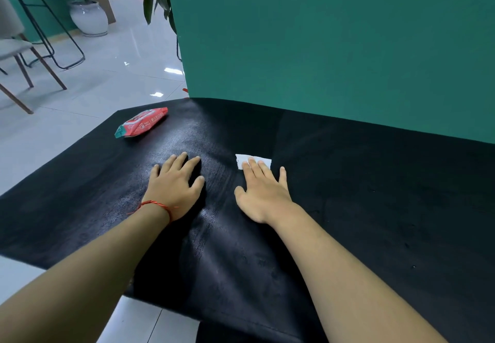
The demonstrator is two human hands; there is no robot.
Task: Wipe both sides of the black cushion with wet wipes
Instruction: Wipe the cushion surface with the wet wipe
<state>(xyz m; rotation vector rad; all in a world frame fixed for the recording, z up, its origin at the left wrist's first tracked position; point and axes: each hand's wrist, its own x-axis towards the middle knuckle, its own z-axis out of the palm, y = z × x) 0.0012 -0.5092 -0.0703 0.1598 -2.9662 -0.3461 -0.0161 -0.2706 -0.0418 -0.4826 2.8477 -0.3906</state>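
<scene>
Resting flat-fingered, right hand on wet wipe, left hand on black cushion, wipes pack beyond

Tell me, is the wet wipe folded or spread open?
Folded, apparently: the wet wipe is a small rectangle pressed under the right hand, fingers straight.
</scene>
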